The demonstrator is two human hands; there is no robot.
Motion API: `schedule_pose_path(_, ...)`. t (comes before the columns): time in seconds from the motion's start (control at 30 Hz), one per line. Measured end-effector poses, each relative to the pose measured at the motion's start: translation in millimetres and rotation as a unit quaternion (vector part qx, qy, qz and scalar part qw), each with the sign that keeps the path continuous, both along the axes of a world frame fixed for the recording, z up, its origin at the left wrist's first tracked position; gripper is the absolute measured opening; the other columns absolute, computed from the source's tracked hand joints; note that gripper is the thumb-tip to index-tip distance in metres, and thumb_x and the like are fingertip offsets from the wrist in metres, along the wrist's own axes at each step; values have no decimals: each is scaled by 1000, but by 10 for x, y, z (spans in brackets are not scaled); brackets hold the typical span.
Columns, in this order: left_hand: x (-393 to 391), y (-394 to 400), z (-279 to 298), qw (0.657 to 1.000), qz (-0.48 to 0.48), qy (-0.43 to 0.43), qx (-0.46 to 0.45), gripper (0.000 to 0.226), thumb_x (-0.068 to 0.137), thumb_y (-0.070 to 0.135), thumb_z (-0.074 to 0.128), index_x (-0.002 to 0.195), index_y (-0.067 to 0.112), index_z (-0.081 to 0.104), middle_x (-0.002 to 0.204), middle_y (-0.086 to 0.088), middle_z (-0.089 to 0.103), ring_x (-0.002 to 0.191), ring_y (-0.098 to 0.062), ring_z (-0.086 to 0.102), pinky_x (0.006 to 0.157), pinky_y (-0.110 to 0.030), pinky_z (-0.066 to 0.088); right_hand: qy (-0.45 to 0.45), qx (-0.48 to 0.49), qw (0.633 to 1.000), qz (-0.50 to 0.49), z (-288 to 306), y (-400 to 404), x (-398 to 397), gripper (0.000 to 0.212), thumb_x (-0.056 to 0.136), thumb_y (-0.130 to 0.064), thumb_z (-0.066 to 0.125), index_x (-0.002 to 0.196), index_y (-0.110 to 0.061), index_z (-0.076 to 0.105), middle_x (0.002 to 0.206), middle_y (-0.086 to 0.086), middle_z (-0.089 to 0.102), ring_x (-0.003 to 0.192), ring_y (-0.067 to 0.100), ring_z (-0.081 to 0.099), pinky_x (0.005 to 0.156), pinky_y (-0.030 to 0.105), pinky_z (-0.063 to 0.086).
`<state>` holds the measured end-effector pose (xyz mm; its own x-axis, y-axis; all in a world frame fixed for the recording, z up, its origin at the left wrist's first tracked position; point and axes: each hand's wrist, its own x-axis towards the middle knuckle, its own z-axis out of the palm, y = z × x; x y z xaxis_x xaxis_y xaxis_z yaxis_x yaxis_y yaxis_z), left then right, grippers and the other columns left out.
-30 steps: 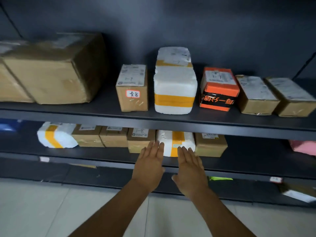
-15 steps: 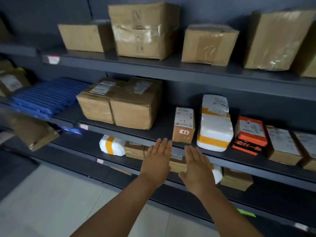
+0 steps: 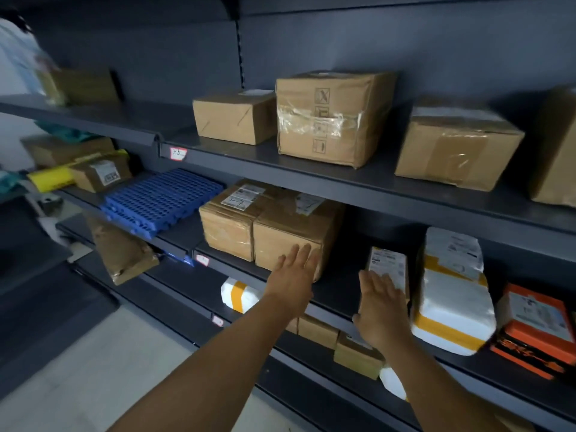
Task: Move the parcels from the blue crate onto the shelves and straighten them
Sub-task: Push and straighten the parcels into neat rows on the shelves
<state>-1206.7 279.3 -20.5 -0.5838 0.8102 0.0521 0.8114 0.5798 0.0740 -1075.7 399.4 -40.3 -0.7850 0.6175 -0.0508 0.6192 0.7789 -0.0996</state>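
Note:
My left hand (image 3: 294,277) is stretched out flat, fingers straight, in front of the right one of two brown cardboard boxes (image 3: 288,233) on the middle shelf (image 3: 339,293); whether it touches the box I cannot tell. My right hand (image 3: 380,302) is flat too, in front of a small upright brown parcel (image 3: 389,265). Neither hand holds anything. To the right lie a white foam parcel with yellow tape (image 3: 452,302) and an orange box (image 3: 536,330). A folded blue crate (image 3: 162,202) lies flat on the same shelf, to the left.
Three large brown boxes (image 3: 330,118) stand on the shelf above. The lower shelf holds a white taped parcel (image 3: 240,294) and small brown boxes (image 3: 355,355). A brown padded bag (image 3: 123,254) hangs off the shelf at left. Light floor (image 3: 78,369) lies below.
The view has swung up and left, from the lower shelves to the middle and upper ones. Both hands have risen with it, staying flat and empty, and have spread further apart.

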Motion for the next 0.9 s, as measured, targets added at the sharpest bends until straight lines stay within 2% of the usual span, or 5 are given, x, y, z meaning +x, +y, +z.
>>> schedule_pose_path(0.07, -131, 107, 2, 1000, 2, 10, -6, 85, 94, 21, 56, 154, 17, -5, 162, -5, -5, 148, -25, -6, 119, -40, 3, -25, 9, 1000, -16, -25, 143, -94, 85, 94, -28, 56, 155, -18, -3, 162, 2, 0, 149, 30, -3, 120, 47, 8)
schedule_pose_path(0.2, -367, 291, -60, 1000, 0, 29, -7, 93, 88, 14, 65, 154, 21, 0, 161, -4, 3, 148, -26, -1, 118, -42, 11, -62, -12, 997, -45, -110, 297, -229, 85, 91, -25, 58, 154, -19, 1, 161, -1, 1, 147, 35, 0, 116, 53, 19)
schedule_pose_path(0.37, -697, 448, -96, 998, -28, 43, -22, 96, 84, 9, 67, 154, 25, 3, 161, -3, 4, 148, -27, 1, 119, -42, 13, -50, -14, 998, -23, -200, 297, -552, 85, 90, -19, 59, 155, -21, 3, 161, -3, 3, 147, 35, 2, 118, 51, 14)
schedule_pose_path(0.6, -1114, 516, -104, 997, -77, 25, -4, 77, 88, 1, 58, 151, 26, 21, 159, -3, 17, 147, -26, 10, 118, -41, 15, -23, -23, 999, -26, -253, 139, -1085, 76, 92, -9, 54, 154, -20, 11, 161, -6, 11, 146, 32, 9, 119, 44, 18)
schedule_pose_path(0.9, -1464, 466, -119, 993, -114, 29, 10, 57, 95, 5, 46, 147, 23, 29, 156, -3, 24, 146, -26, 14, 116, -41, 17, 2, -50, 997, -51, -197, -58, -1420, 74, 95, -1, 44, 155, -16, 4, 163, -4, 3, 149, 31, 1, 121, 32, 11)
